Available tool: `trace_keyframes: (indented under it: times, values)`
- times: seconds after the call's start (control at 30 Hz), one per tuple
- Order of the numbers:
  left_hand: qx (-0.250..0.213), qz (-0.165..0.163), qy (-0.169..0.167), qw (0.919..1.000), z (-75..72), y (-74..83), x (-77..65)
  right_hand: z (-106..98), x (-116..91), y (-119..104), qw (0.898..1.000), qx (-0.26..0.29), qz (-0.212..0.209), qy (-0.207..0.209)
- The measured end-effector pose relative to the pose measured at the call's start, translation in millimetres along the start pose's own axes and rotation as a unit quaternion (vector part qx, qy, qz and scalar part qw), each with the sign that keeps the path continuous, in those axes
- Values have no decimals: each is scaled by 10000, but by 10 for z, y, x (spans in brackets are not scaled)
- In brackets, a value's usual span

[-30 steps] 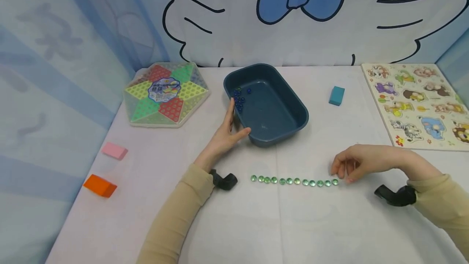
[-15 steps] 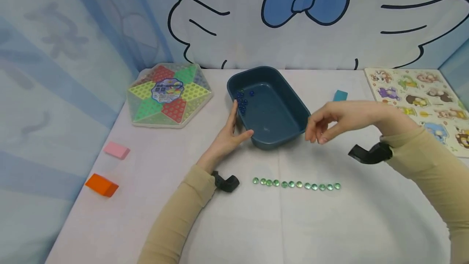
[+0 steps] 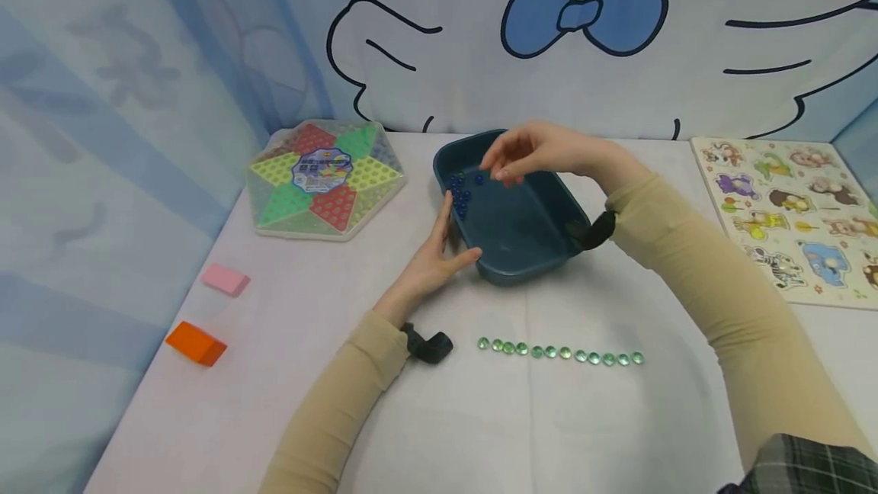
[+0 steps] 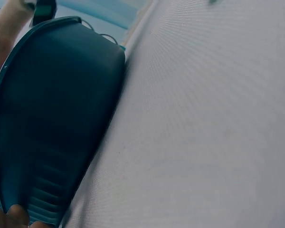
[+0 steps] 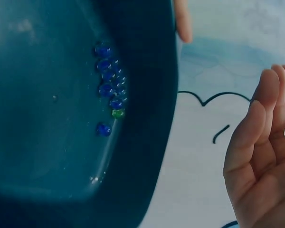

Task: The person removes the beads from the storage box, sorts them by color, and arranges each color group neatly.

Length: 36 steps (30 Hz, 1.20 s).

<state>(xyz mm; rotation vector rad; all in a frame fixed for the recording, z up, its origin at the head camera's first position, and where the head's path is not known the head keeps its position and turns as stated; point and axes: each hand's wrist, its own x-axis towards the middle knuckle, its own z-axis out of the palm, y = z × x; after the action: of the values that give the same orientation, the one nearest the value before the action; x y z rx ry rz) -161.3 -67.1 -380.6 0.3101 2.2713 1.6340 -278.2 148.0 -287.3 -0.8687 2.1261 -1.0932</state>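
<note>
A dark blue-green plastic basin (image 3: 511,277) stands at the table's middle. My left hand (image 3: 425,269) holds its near left side, thumb at the rim and fingers along the outer wall. Over the basin hovers my right hand (image 3: 531,151), fingers loosely bent, with nothing visible between them. Inside, along the left wall, lie several blue glass marbles (image 5: 106,90) and a green one (image 5: 118,113). Nearer the front, several green glass marbles (image 3: 551,352) form a row across the cloth. The left wrist view shows the basin's ridged outer wall (image 4: 47,194) with fingertips against it.
A hexagonal Chinese checkers box (image 3: 325,178) lies at the back left. A pink block (image 3: 225,280) and an orange block (image 3: 196,343) are near the left edge. An animal puzzle board (image 3: 789,219) is at the right. A patterned curtain (image 3: 549,90) hangs behind.
My right hand has left the right end of the marble row and moved up and left over the basin. The left hand keeps its place; the whole view has shifted slightly.
</note>
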Motion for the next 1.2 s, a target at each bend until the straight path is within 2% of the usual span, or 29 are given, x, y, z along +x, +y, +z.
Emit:
trace_keyframes:
  times: [0.1, 0.33, 0.5, 0.73, 0.93, 1.2]
  values:
    - [77, 51, -11, 10000, -11, -11, 2, 0, 189, 17, 9993, -147, 174, 283]
    - [33, 310, 74, 9995, 29, -321, 156, 0, 447, 174, 9961, -551, 509, 465]
    - [20, 372, 145, 9992, 32, -363, 159, 8, 607, 277, 9910, -1057, 619, 549]
    - [128, 421, 209, 9988, 24, -366, 160, 21, 805, 384, 9779, -1702, 916, 799]
    - [121, 304, 215, 9992, 23, -342, 151, 76, 889, 462, 9722, -1914, 939, 972]
    - [-60, 159, -55, 9998, -34, -48, 1, 201, 965, 542, 9656, -2028, 1168, 1137]
